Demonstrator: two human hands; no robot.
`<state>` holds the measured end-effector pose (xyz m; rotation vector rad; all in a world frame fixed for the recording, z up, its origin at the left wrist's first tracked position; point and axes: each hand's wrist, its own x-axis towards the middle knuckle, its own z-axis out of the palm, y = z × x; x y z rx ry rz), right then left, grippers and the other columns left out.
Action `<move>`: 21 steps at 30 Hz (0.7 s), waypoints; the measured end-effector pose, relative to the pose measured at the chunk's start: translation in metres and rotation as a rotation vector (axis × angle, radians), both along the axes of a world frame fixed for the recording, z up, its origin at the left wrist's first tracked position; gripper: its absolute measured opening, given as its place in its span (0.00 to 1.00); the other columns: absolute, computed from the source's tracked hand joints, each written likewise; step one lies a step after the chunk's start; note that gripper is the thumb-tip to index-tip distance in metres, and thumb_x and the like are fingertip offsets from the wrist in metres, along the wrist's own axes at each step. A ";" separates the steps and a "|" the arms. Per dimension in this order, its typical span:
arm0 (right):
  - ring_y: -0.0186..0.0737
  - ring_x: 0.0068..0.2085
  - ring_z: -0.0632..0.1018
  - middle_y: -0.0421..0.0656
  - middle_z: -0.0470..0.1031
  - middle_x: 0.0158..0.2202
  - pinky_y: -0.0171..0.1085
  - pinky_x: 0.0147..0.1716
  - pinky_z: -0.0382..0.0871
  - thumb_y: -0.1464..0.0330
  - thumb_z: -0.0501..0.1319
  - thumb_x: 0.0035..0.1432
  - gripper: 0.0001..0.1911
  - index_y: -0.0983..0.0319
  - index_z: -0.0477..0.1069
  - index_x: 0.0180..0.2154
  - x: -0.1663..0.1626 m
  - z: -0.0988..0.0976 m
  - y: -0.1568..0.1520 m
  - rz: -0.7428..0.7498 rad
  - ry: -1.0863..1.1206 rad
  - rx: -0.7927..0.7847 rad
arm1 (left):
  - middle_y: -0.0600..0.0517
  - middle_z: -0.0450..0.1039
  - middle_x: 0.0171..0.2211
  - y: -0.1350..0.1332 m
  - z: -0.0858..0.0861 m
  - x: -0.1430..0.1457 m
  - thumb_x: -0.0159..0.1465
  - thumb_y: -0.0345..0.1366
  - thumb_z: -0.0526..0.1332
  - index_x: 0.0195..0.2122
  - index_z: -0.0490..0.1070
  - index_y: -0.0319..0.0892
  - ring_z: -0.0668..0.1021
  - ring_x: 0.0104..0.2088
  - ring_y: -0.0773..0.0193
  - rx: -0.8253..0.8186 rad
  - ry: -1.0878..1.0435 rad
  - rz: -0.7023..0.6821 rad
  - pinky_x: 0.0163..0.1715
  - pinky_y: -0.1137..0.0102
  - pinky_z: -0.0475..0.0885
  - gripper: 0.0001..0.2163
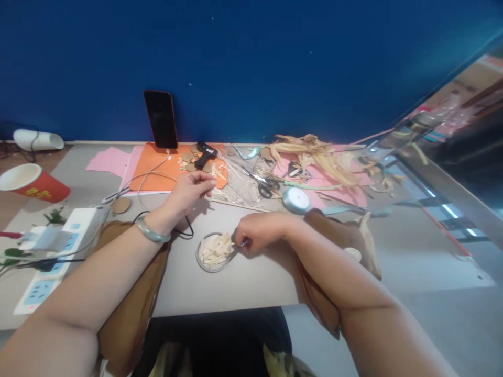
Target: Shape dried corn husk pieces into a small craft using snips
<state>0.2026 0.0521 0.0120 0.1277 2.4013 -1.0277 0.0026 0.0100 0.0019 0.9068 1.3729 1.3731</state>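
My left hand [192, 189], a bangle on its wrist, hovers by the front edge of the orange sheet [155, 175]. Its thumb and fingertips are pinched; whatever is between them is too small to make out. Lower down, my right hand [259, 233] is closed around a slim tool with a dark purple end [245, 243], mostly hidden by the fingers. Just left of that fist lies a round grey-rimmed piece [197, 256] covered with pale, petal-like strips [216, 250]. The tool's tip seems to reach its right rim.
A black glue gun [206, 155], scissors [265, 186], a pale blue ribbon spool [296, 200] and dried husks [326, 157] lie along the back. A phone [161, 120] leans on the blue panel. At left are a power strip [58, 262], cables and a red paper cup [43, 183].
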 end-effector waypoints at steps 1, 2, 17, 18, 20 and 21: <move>0.28 0.23 0.66 0.37 0.73 0.22 0.32 0.25 0.55 0.72 0.64 0.48 0.05 0.66 0.78 0.30 0.000 0.002 0.000 -0.007 0.026 -0.091 | 0.56 0.70 0.19 0.000 0.000 0.000 0.44 0.37 0.72 0.26 0.72 0.38 0.70 0.19 0.73 0.001 0.003 0.000 0.20 0.75 0.60 0.12; 0.29 0.24 0.68 0.38 0.75 0.25 0.31 0.26 0.57 0.70 0.65 0.51 0.07 0.67 0.78 0.33 -0.001 0.004 -0.001 -0.036 0.077 -0.190 | 0.56 0.70 0.19 0.000 -0.001 0.000 0.44 0.37 0.72 0.26 0.72 0.38 0.70 0.19 0.72 0.003 0.007 -0.002 0.20 0.75 0.60 0.12; 0.29 0.23 0.60 0.35 0.62 0.20 0.32 0.24 0.55 0.60 0.67 0.51 0.13 0.64 0.73 0.31 -0.016 -0.003 -0.010 -1.025 0.714 -0.183 | 0.55 0.72 0.22 -0.002 -0.003 -0.004 0.46 0.38 0.72 0.30 0.74 0.38 0.73 0.21 0.71 0.021 0.038 -0.105 0.23 0.73 0.64 0.13; 0.29 0.23 0.58 0.34 0.59 0.19 0.33 0.24 0.53 0.59 0.67 0.50 0.14 0.64 0.72 0.31 -0.016 -0.003 -0.007 -1.125 0.732 -0.163 | 0.55 0.72 0.22 -0.003 -0.003 -0.003 0.46 0.38 0.72 0.30 0.74 0.38 0.73 0.21 0.70 0.017 0.039 -0.108 0.23 0.73 0.64 0.13; 0.29 0.23 0.58 0.33 0.57 0.19 0.33 0.24 0.53 0.57 0.68 0.49 0.16 0.64 0.72 0.32 -0.017 -0.004 -0.003 -1.225 0.717 -0.165 | 0.55 0.72 0.22 -0.004 -0.003 -0.001 0.46 0.38 0.72 0.30 0.74 0.38 0.73 0.22 0.70 0.009 0.033 -0.114 0.23 0.73 0.64 0.13; 0.29 0.23 0.59 0.33 0.58 0.20 0.33 0.24 0.53 0.57 0.68 0.48 0.17 0.64 0.72 0.32 -0.018 -0.006 -0.002 -1.233 0.695 -0.183 | 0.55 0.72 0.22 -0.005 -0.002 0.000 0.46 0.39 0.72 0.29 0.74 0.38 0.73 0.22 0.70 0.008 0.025 -0.114 0.23 0.73 0.64 0.13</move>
